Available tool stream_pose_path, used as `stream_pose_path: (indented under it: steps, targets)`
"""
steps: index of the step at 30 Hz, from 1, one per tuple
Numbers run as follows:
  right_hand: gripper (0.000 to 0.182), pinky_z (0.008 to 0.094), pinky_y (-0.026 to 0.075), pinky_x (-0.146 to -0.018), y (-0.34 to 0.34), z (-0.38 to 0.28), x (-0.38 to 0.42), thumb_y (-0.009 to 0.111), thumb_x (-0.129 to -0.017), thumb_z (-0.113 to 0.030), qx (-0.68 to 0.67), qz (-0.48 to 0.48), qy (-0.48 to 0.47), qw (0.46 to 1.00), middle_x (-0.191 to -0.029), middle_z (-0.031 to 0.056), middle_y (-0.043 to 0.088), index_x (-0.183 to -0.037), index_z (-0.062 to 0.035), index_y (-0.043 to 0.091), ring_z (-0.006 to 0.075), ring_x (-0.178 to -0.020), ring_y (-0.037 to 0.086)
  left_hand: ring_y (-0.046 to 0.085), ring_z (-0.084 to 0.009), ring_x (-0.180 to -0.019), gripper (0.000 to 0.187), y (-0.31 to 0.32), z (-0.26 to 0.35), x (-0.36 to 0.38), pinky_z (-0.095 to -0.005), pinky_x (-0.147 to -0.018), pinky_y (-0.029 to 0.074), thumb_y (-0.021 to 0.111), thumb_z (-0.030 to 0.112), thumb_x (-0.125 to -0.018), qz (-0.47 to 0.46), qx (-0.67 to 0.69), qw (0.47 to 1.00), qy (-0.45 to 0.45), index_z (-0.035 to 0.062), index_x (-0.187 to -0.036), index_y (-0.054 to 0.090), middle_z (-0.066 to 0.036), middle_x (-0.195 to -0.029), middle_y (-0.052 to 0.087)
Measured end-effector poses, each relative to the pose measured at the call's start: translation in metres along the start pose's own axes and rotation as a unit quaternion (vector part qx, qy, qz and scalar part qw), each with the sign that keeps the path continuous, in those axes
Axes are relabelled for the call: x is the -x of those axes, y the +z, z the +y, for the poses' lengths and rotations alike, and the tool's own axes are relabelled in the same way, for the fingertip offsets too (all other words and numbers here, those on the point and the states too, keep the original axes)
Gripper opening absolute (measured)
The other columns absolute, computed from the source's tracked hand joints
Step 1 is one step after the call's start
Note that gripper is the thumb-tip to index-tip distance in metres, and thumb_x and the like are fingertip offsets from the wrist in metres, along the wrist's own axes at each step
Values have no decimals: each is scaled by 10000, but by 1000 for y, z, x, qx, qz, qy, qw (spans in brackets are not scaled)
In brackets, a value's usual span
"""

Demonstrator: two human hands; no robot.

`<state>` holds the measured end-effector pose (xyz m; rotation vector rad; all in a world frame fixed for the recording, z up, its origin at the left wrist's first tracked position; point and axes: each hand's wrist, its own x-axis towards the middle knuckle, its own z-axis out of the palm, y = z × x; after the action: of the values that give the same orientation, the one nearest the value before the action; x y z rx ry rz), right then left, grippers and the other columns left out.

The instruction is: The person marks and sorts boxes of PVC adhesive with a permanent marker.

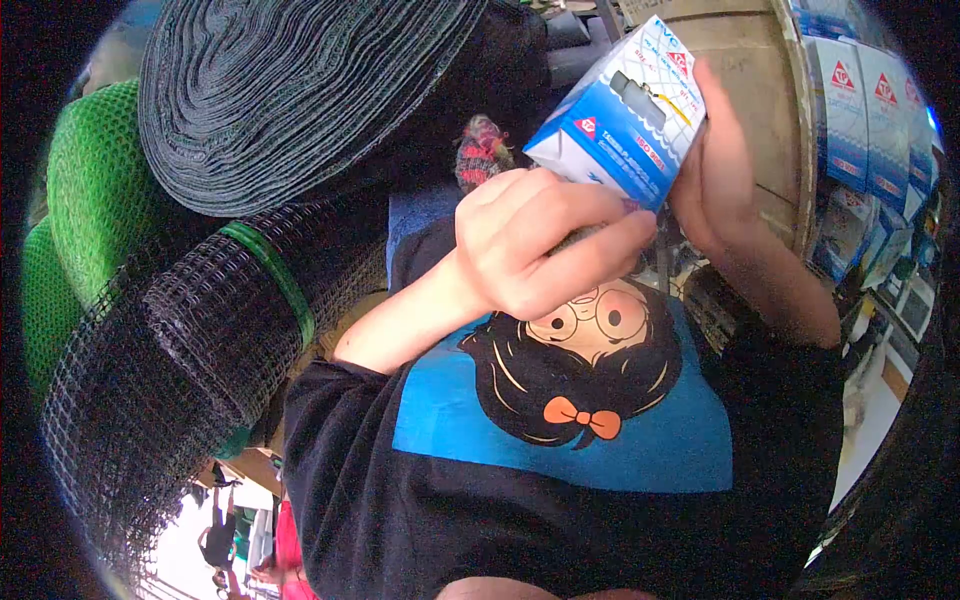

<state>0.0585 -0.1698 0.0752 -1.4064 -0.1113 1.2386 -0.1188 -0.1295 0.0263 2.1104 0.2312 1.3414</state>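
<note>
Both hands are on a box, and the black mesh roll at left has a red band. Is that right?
Not quite: the band round the roll is green, not red, as the head view shows. The left hand and right hand are indeed on the box.

Fisheye distortion curves the dark edges; glare whitens the lower-left background (pixel 182 548); the right hand (pixel 718 175) seems slightly blurred.
</note>
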Motion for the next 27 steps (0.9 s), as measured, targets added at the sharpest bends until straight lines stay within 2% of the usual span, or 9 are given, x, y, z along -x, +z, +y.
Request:
stream_pose_path:
  steps: [4, 8, 10, 12, 16, 19, 22, 25, 27]
  targets:
    - [522, 402, 512, -969, -3, -1, -2, 292, -1052, -427, -14, -5, 56, 998, -1192, 124, 675, -1268, -44, 573, 241, -1069, 669, 619, -181, -716, 433, -6, -5, 0, -290, -603, 493, 857, 32, -635, 5, -13, 1000, -13, 65, -1039, 705, -43, -929, 648]
    - [513, 392, 535, -933, -4, -4, -3, 286, -1051, -413, -13, -5, 66, 998, -1148, 124, 691, -1250, -45, 584, 242, -1029, 682, 595, -193, -785, 396, -8, -9, -1, -308, -687, 522, 852, 18, -670, 61, -94, 993, -33, 69, -1023, 679, -61, -898, 630]
    - [511, 385, 549, -906, 0, -7, 0, 287, -1050, -411, 15, 3, 68, 998, -1133, 122, 695, -1243, -46, 588, 242, -996, 692, 589, -198, -780, 399, -9, -11, 1, -308, -694, 525, 847, 17, -673, 70, -114, 991, -30, 66, -1032, 678, -66, -894, 626]
    - [510, 382, 561, -880, -8, -3, -5, 285, -1049, -413, -16, -24, 85, 996, -1108, 117, 700, -1229, -50, 594, 237, -966, 699, 589, -198, -783, 397, -10, -10, 1, -304, -692, 523, 845, 16, -674, 67, -119, 990, -30, 68, -1031, 680, -63, -893, 625]
    - [509, 376, 569, -859, -28, 5, -13, 282, -1048, -419, -56, -113, 112, 986, -1059, 109, 710, -1198, -61, 612, 223, -936, 704, 599, -181, -749, 399, -1, -6, 5, -288, -660, 509, 857, 16, -640, 76, -77, 994, -20, 78, -1000, 697, -48, -899, 628]
    - [500, 370, 533, -901, -32, 4, -15, 258, -1067, -407, -66, -170, 120, 976, -1071, 95, 688, -1242, -68, 582, 216, -962, 678, 624, -179, -738, 428, -1, -4, 5, -277, -590, 494, 851, 40, -615, 34, -29, 999, -15, 80, -1020, 716, -37, -883, 635]
    - [489, 366, 532, -905, -33, 0, -15, 263, -1069, -397, -73, -182, 130, 972, -1059, 88, 689, -1242, -68, 580, 202, -961, 676, 597, -166, -621, 313, 6, -2, 5, -277, -507, 457, 817, 117, -663, 12, -16, 1000, 21, 61, -963, 747, -48, -880, 646]
    - [499, 369, 560, -861, -26, 0, -14, 286, -1052, -405, -63, -124, 122, 983, -1037, 103, 715, -1169, -58, 626, 205, -930, 698, 560, -149, -589, 292, 6, 7, 6, -270, -483, 419, 790, 196, -696, -18, -13, 999, 26, 62, -953, 754, -43, -870, 645]
    - [504, 361, 538, -907, -28, -5, -16, 282, -1055, -408, -85, -143, 110, 980, -1083, 109, 706, -1203, -52, 608, 201, -977, 685, 561, -150, -592, 299, 6, 7, 8, -271, -486, 420, 793, 191, -691, -8, -11, 1000, 21, 62, -957, 752, -45, -878, 647]
